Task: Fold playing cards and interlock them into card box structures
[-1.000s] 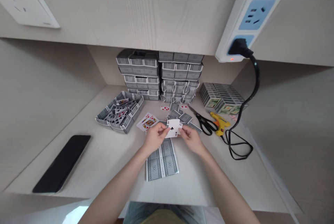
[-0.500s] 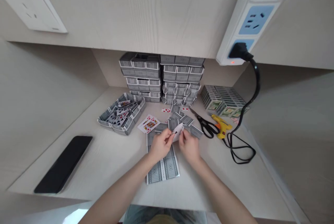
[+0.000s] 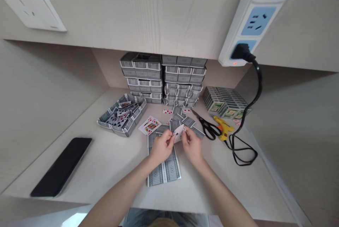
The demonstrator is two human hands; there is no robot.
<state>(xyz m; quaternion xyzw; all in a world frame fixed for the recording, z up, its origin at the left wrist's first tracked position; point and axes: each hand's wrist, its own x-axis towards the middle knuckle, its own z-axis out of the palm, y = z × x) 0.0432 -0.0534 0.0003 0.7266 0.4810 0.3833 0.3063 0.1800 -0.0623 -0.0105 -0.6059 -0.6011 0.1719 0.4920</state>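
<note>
Between my two hands is a playing card [image 3: 178,134], face toward me with black pips showing. My left hand [image 3: 162,146] pinches its left edge, and my right hand [image 3: 191,146] grips the right edge by thumb and fingers. Under and in front of my left hand lies a flat panel of joined cards [image 3: 164,172], grey patterned backs up. Just beyond my fingers, loose face-down cards [image 3: 188,121] are scattered. Left of them rests a face-up queen card [image 3: 150,125] on other cards, partly off the panel.
A card-built tray [image 3: 127,130] holding loose cards stands at left, near a black phone [image 3: 62,167]. Card-built boxes [image 3: 184,75] are stacked behind. On the right are scissors [image 3: 209,129], a yellow glue gun [image 3: 224,127], its black cable [image 3: 245,165] and packed card decks [image 3: 225,101].
The card between my hands has turned slightly and its upper corner looks lower. Both hands stay nearly in place, and the whole view has shifted a little.
</note>
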